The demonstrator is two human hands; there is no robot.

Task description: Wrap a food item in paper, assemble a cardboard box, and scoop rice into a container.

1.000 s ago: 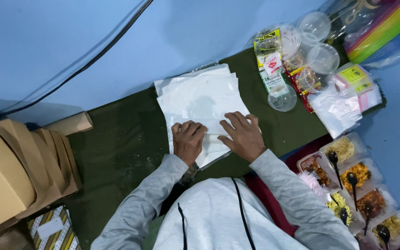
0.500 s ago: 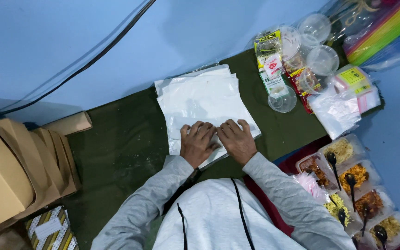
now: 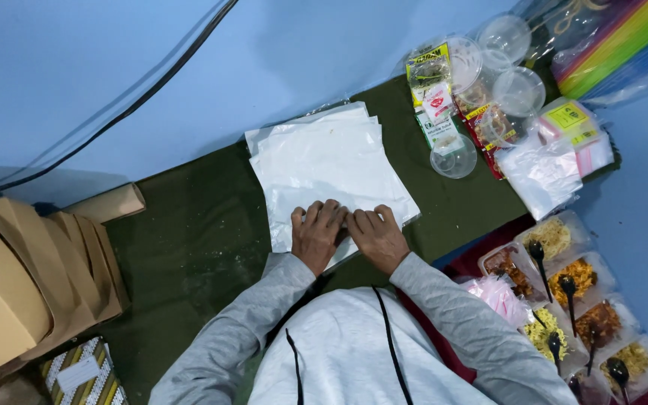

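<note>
A stack of white plastic sheets [image 3: 324,161] lies on the dark green mat [image 3: 196,225] against the blue wall. My left hand [image 3: 316,235] and my right hand [image 3: 373,236] rest side by side, palms down, on the near edge of the stack, fingers pointing away from me and close together. Both press flat on the top sheet; neither grips anything. My grey sleeves run down to the bottom of the view.
Clear round lids [image 3: 517,90] and small printed packets [image 3: 435,94] lie at the right back. A pile of clear bags [image 3: 541,172] sits beside them. Trays of snacks with black spoons [image 3: 571,289] line the right. Folded cardboard boxes [image 3: 16,277] stand at the left.
My hands slid toward each other and toward me along the stack's near edge; my right hand drew back from farther out. They now lie side by side.
</note>
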